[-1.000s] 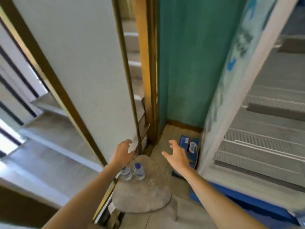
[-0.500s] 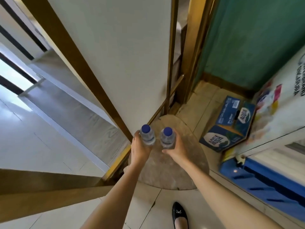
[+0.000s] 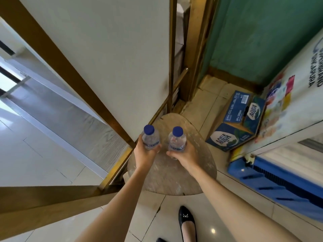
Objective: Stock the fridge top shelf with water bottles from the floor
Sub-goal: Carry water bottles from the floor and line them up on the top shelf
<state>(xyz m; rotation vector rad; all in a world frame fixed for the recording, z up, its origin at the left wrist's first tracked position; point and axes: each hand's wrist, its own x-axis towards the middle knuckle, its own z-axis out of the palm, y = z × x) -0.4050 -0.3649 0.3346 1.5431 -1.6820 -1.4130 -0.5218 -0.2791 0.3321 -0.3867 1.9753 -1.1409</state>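
Both hands (image 3: 145, 155) grip bottles (image 3: 176, 142) above wooden slab (image 3: 166, 177); carton (image 3: 234, 130) beside fridge (image 3: 288, 110).

Your left hand (image 3: 145, 154) covers the lower body and base of the left bottle (image 3: 150, 139). Your right hand (image 3: 185, 155) covers the same parts of the right bottle (image 3: 176, 141). You cannot tell whether either base touches the desk (image 3: 166, 180) beneath the hands. Both bottle labels are blurred and unreadable. To the right of your right hand, the fridge (image 3: 293, 105) is cut off by the frame edge, which clips its lettering. The smallest print on the carton (image 3: 232, 130) beside it is too fine to read.
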